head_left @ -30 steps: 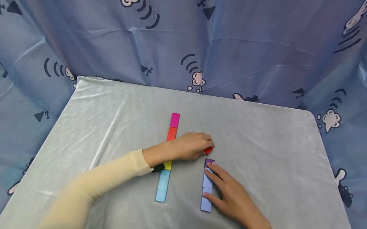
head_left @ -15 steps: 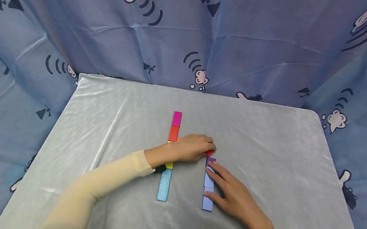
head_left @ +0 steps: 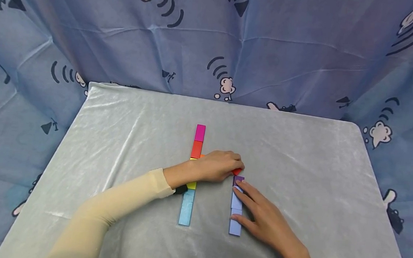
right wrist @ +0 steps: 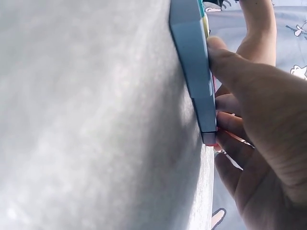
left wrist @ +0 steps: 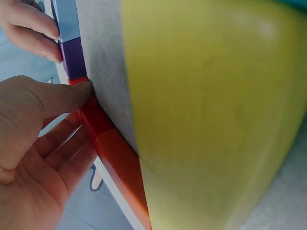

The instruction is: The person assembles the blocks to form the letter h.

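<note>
My left hand [head_left: 218,166] reaches across the left column of blocks. In the left wrist view its thumb and fingers pinch a red block [left wrist: 96,117], which touches a purple block [left wrist: 73,58] at one end and an orange block [left wrist: 122,167] at the other. My right hand [head_left: 266,219] rests its fingertips and thumb along the right column. That column has the purple block at its far end and two periwinkle blocks [head_left: 235,222] behind it. In the right wrist view my right fingers lie fairly straight against the blocks' side. My left hand hides most of the orange block from above.
The left column runs from a magenta block [head_left: 200,133] through a red block [head_left: 196,149] and a yellow block [head_left: 191,185] to a light blue block [head_left: 186,207]. A grey cloth [head_left: 298,151] covers the table; a patterned blue curtain [head_left: 287,50] hangs behind.
The head view has shifted slightly, so everything sits a little higher and further right in it. Both hands keep nearly the same hold and place against the blocks.
</note>
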Motion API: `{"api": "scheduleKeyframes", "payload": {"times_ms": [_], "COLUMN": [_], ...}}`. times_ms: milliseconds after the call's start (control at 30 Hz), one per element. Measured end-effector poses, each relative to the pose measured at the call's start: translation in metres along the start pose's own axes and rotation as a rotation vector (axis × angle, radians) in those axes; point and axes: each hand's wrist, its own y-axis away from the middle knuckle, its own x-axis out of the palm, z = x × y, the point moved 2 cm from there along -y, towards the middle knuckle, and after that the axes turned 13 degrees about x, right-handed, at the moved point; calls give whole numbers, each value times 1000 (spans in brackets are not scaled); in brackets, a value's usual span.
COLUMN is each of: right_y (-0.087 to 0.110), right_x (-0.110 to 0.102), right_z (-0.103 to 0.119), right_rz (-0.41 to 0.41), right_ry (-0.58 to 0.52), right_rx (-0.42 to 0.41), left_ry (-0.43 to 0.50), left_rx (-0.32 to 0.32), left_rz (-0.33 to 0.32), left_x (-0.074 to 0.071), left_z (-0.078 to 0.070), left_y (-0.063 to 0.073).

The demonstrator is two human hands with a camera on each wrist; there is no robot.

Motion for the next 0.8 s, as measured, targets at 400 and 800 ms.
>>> {"api": "scheduleKeyframes", "payload": {"times_ms": [400, 800], "right_y": [0, 0], "right_x": [1, 0], "right_z": [-1, 1], "right_rz": [13, 15], "right_ry": [-10, -30], "right_rx": [13, 25], "left_ry": [-5, -3], "left_rx": [-4, -18], "left_rz": [7, 13], "left_x": [0, 0], "left_z": [1, 1], "left_y": [0, 1]}}
